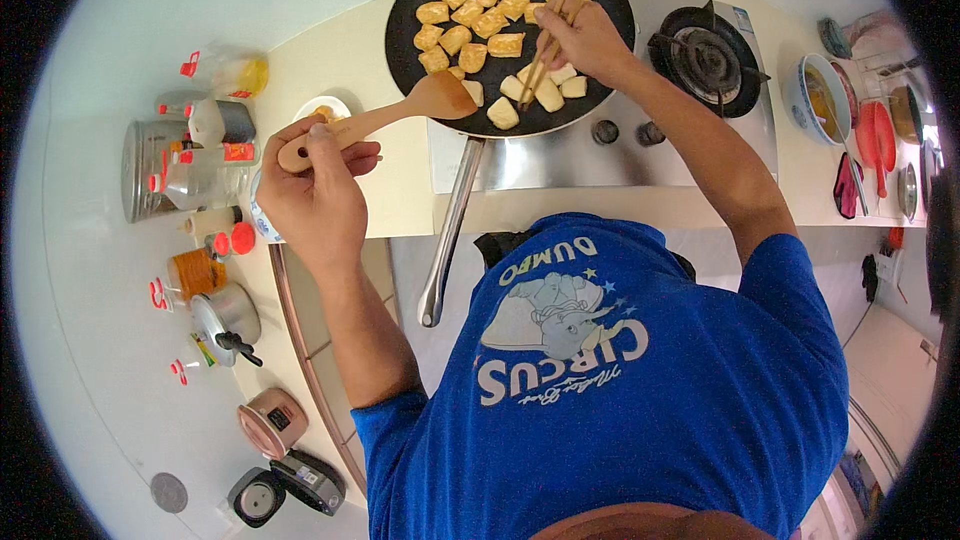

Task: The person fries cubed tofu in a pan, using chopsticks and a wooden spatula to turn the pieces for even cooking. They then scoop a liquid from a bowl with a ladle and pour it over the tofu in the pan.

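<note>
A black frying pan (405, 52) with a long steel handle sits on the left side of the steel gas hob (697, 157). Many tofu-like pieces lie in it: browned ones (491, 22) across the far and left parts, paler ones (502, 113) near the front edge. My right hand (589, 37) grips wooden chopsticks (538, 64), whose tips are down among the pale pieces. My left hand (319, 195) holds a wooden spatula (375, 120) by its handle, the browned-looking blade over the pan's front left rim. Part of the food under the right hand is hidden.
An uncovered burner (705, 64) is right of the pan, beside a patterned bowl (819, 97) and a red ladle-like utensil (876, 139). Left are a small white dish (330, 106), oil bottles (225, 75), a pressure cooker (232, 319) and a rice cooker (259, 495). The pan handle juts over the counter edge.
</note>
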`<state>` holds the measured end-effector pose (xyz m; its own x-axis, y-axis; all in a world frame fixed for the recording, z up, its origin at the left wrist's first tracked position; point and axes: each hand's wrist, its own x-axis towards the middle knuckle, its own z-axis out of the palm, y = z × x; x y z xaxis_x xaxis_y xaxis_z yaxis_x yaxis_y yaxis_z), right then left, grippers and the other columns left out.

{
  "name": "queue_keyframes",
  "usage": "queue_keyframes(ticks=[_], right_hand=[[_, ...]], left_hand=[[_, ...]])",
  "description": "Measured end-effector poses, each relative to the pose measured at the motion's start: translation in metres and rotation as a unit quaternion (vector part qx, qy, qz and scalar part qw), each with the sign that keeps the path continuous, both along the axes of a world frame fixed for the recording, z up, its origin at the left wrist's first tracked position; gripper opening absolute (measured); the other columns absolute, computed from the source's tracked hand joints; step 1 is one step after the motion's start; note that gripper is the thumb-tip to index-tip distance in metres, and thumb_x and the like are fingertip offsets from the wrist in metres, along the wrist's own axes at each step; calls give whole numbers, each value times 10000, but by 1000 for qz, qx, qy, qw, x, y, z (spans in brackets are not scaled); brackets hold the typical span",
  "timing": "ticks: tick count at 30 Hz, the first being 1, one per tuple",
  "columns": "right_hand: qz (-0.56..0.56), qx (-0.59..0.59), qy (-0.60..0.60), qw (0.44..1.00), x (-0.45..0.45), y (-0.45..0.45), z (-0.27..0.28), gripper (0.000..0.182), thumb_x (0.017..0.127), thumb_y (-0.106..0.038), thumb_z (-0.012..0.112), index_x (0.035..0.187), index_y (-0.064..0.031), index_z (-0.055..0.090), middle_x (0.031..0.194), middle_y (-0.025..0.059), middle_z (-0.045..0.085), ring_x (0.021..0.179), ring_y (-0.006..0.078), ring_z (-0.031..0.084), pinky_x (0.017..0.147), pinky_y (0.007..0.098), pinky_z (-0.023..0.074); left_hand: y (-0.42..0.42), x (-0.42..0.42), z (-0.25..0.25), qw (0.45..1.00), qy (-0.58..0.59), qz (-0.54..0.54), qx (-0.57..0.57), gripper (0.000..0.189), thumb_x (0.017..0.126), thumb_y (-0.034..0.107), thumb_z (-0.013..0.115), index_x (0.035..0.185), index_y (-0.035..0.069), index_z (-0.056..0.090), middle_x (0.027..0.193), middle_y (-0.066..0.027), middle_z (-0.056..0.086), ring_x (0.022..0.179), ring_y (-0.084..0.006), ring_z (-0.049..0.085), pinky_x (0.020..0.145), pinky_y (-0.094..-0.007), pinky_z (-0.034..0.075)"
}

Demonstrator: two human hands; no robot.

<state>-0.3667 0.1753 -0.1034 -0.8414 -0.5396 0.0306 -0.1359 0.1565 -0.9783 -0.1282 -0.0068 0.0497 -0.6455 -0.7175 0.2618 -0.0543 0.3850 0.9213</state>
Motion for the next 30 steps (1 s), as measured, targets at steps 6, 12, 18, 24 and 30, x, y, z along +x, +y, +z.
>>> queue_keyframes(ticks=[6,12,18,24,30], right_hand=[[-35,-25,-42,998,0,7,-13,351,1027,-284,541,989,52,637,718,133,696,613,172,714,517,279,588],[-60,-50,-73,994,3,5,-24,322,1006,-252,577,976,60,651,740,137,697,614,182,707,512,283,594],[-50,-80,-156,983,4,5,-22,306,989,-232,618,1080,61,617,880,176,691,762,253,736,576,320,637],[-51,-141,-159,976,14,1,-10,292,993,-222,610,1003,69,626,829,161,685,723,240,729,573,316,629],[14,-127,-113,985,28,-15,-2,295,996,-224,611,927,60,647,771,121,691,665,195,715,545,294,598]], left_hand=[[5,-7,-2,999,-38,-19,-7,188,973,75,561,1036,-95,609,834,-172,693,652,-211,715,595,-308,616],[11,-15,-4,997,-67,-12,-23,184,965,100,596,983,-78,642,824,-148,701,656,-189,707,581,-292,589],[8,-19,-9,995,-92,-14,-36,187,965,93,590,982,-86,641,817,-146,706,656,-181,705,562,-286,570],[4,-19,-11,995,-89,-16,-33,186,964,92,585,989,-86,633,801,-148,706,650,-187,706,555,-287,570],[-1,-21,-5,994,-97,-23,-40,181,959,86,578,997,-85,625,802,-147,701,655,-200,714,566,-294,586]])
